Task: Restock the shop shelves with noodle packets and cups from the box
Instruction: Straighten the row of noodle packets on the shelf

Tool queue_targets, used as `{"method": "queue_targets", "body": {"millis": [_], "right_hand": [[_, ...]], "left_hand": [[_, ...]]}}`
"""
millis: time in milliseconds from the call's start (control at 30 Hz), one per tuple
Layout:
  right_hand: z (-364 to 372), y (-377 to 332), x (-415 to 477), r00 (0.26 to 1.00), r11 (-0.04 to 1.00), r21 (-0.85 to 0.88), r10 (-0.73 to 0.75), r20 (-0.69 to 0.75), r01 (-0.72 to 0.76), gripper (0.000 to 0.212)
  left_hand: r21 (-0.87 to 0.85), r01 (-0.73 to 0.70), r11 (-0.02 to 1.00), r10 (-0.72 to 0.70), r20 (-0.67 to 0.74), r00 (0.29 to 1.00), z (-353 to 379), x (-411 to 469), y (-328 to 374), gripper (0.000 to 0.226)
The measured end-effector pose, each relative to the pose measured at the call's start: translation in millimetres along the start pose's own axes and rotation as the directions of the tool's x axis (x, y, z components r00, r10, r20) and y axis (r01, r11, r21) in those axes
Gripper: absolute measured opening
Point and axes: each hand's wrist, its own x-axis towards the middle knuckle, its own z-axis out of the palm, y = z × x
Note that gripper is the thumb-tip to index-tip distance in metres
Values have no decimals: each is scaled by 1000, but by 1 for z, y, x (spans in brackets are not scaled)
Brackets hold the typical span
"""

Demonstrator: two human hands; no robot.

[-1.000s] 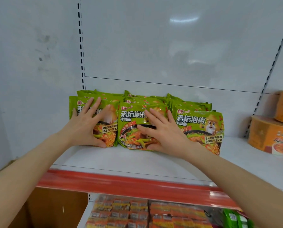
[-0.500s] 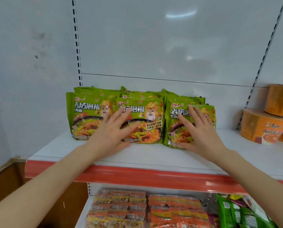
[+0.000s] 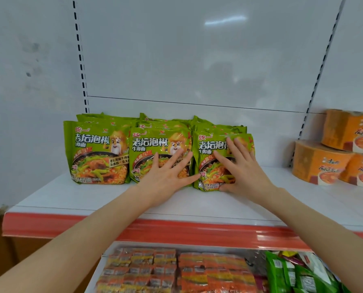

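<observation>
White metal shelf [image 3: 104,197] with a red plastic front strip [image 3: 176,231], backed by a plain white panel and slotted uprights. Three rows of glossy green noodle packets standing upright near the back, several deep: left front packet [image 3: 96,153] at about ten o'clock from the frame's centre, middle front packet [image 3: 151,149] close to centre, right front packet [image 3: 210,157] at about three o'clock. Left hand [image 3: 167,176] flat and spread, fingers splayed, resting on the lower face of the middle packet and gripping nothing. Right hand [image 3: 239,172] likewise flat and spread against the face of the right packet, thumb down by its bottom edge, holding nothing. Probably squaring up the front row, pressing the packets back into line. Over at three o'clock, well apart from the packets, orange paper noodle cups [image 3: 317,161] lying stacked on their sides on the same shelf. Down at six o'clock, a lower shelf packed with orange and yellow wrapped packs [image 3: 176,269] and some green bags [image 3: 286,271]. Supply box not in view, so no telling how much stock remains. Judging by the bare shelf between packets and cups, and in front of the rows: a fair share of packets placed, room left for more, task roughly mid-way at best.
</observation>
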Motion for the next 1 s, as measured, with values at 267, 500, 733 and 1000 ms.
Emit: {"method": "queue_targets", "body": {"millis": [267,500,733,1000], "right_hand": [[-7,-2,-4,995,995,80,48,86,-55,99],[-31,-17,-7,995,979,179,99,10,-99,73],[-68,-94,9,988,876,477,129,-84,-74,34],[-67,-221,30,998,759,649,-22,-56,54,33]], "left_hand": [[-92,30,995,-34,-45,998,-2,-7,1,55],[-253,-75,964,-64,-499,864,-5,-35,2,37],[-307,-12,952,-155,-512,845,-19,-107,7,44],[-356,223,907,-362,-393,845,-2,-226,-21,41]]}}
